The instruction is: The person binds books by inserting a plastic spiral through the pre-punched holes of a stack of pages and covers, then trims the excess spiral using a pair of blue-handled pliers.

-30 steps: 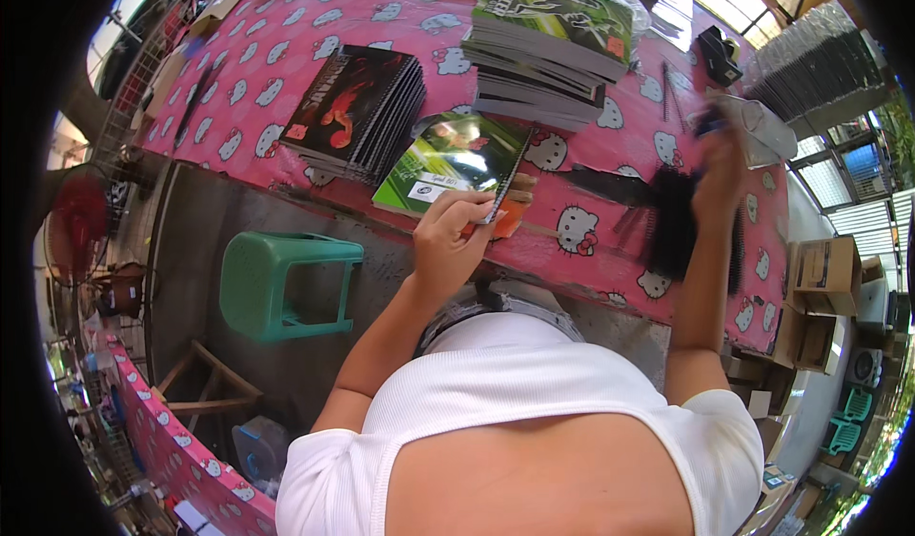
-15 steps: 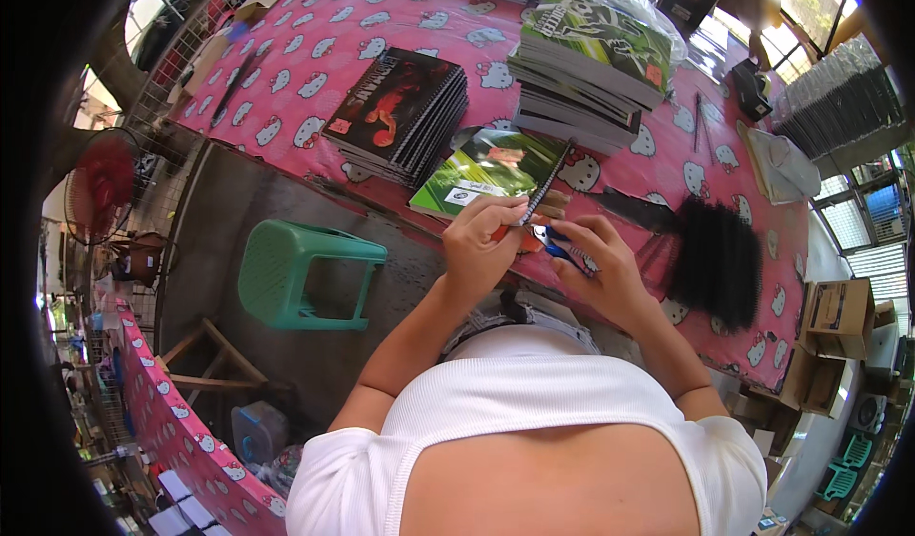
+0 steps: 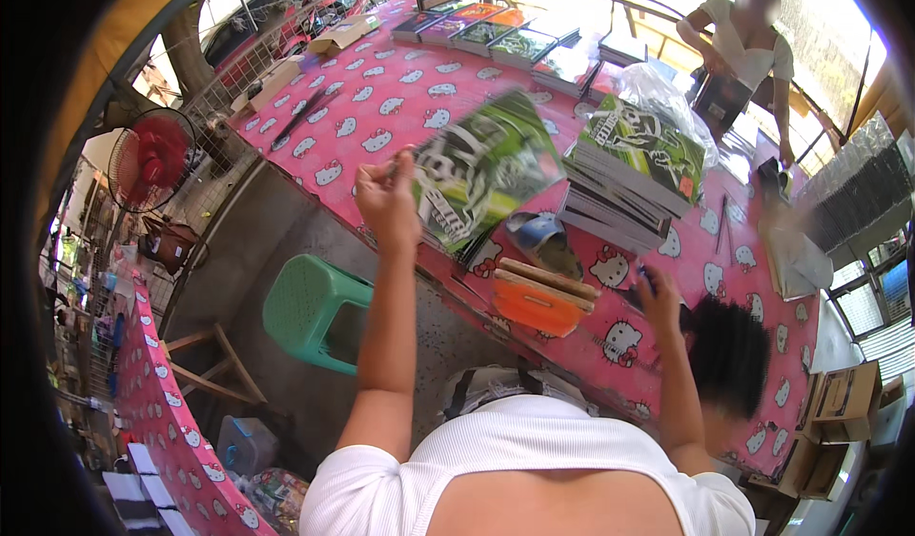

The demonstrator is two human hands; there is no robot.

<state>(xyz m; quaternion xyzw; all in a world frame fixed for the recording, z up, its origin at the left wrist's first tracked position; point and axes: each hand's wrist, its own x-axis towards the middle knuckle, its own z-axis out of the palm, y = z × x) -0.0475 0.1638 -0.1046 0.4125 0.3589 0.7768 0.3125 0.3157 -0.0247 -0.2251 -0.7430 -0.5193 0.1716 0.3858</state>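
My left hand [image 3: 389, 193] is raised over the table's near edge, its fingers closed on the edge of a green spiral notebook [image 3: 496, 166]. The notebook is tilted and blurred, and it covers the spot where the dark notebooks were piled. Low over the table on the right, my right hand [image 3: 660, 300] is closed round blue-handled pliers [image 3: 647, 275], mostly hidden by the fingers. Between the hands lie an orange block with wooden slats [image 3: 538, 305] and a blue-grey rounded object [image 3: 548, 241]. A pile of black spiral coils [image 3: 729, 355] is beside my right forearm.
A tall stack of green notebooks [image 3: 639, 155] stands beyond my hands on the pink table cover [image 3: 334, 145]. More books [image 3: 519, 45] line the far edge. Across the table is another person [image 3: 748, 55]. A green stool [image 3: 315, 307] stands on the floor at left.
The green notebook has been lifted and swung left in my left hand, its patterned cover now showing. My right hand has moved right, away from it, with the pliers. The view has shifted, showing another person.
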